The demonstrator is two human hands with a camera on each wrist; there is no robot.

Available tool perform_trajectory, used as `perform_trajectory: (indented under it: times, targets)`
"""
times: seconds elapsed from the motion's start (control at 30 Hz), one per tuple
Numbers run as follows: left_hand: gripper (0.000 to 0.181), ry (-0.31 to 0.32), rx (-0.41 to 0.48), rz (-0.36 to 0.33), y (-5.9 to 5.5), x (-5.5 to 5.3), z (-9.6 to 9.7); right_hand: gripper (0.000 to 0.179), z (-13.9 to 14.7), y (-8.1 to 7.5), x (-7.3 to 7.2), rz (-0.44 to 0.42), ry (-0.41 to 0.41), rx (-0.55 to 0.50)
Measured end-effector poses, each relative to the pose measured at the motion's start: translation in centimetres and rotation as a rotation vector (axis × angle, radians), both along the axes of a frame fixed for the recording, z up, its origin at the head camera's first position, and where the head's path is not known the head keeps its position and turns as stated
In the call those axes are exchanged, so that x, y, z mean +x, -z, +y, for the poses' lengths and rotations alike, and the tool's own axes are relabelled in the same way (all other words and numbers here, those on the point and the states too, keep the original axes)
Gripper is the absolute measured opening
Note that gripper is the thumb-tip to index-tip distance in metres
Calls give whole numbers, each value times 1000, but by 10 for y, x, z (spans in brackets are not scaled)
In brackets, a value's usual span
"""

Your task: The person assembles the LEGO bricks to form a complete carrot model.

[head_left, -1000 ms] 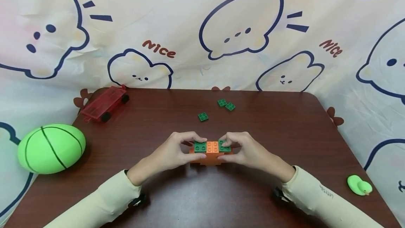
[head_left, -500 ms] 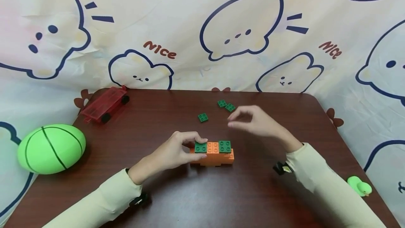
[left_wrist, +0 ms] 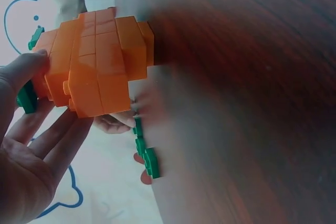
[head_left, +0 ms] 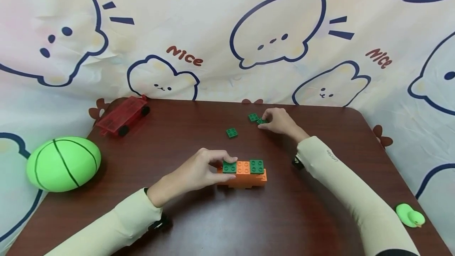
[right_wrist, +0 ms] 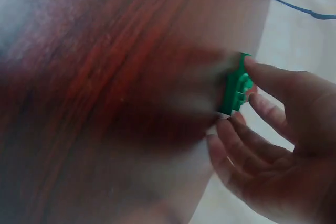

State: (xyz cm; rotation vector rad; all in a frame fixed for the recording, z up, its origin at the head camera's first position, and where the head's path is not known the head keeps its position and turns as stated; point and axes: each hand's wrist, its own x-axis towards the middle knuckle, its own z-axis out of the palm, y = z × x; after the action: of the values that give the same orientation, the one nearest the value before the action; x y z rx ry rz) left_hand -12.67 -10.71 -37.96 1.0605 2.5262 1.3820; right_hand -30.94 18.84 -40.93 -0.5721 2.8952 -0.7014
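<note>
Around the left end of an orange toy-brick block [head_left: 245, 180] with green bricks on top curls my left hand [head_left: 197, 171], thumb on the near side. The left wrist view shows the block's stepped orange underside, and the fingers supporting it. At the far side of the table, my right hand [head_left: 281, 121] has thumb and fingertips at opposite ends of a small green brick [head_left: 261, 121], pinching it. Fingers partly cover that brick. Another green brick [head_left: 253, 117] lies right beside it, and a third green brick [head_left: 232, 132] lies nearer the block.
A green ball with dark lines [head_left: 64, 164] sits at the table's left edge. Behind it stands a translucent red toy car [head_left: 124, 116]. Close to the right forearm is a green rubber duck [head_left: 410, 215]. A printed cloth [head_left: 220, 82] hangs behind the dark wooden table [head_left: 227, 220].
My right hand has left the block's right end and moved up to the far green bricks, where it now pinches one. The left hand has kept its hold on the block.
</note>
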Motion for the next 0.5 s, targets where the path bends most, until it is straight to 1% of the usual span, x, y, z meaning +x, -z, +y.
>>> perform_trajectory:
  times: [0.07, 0.13, 0.2, 0.27, 0.33, 0.37, 0.43, 0.5]
  targets:
    - [30, -8, -5, 0, 0, 0, -1, 24, -3, 2, -4, 1, 6, 7]
    - [31, -17, -8, 1, 0, 0, -1, 19, -5, 1, -4, -5, 7, 13]
    - [31, -20, -11, 2, 0, 0, -1, 16, -6, -4, -1, -20, 7, 9]
    - [32, -20, -9, 3, 0, 0, -1, 15, -6, -13, 7, -40, -10, -10]
    - [32, -18, -6, 11, 0, 0, 0, 15, -6, -25, 19, -51, -53, -49]
    - [32, -15, -2, 16, 0, -1, 0, 15, -7, -32, 28, -54, -87, -80]
    - [32, -10, 6, 31, 1, -1, 1, 15, -10, -47, 49, -49, -175, -162]
    - [33, -3, 19, 55, 1, -1, 2, 13, -13, -60, 73, -41, -270, -256]
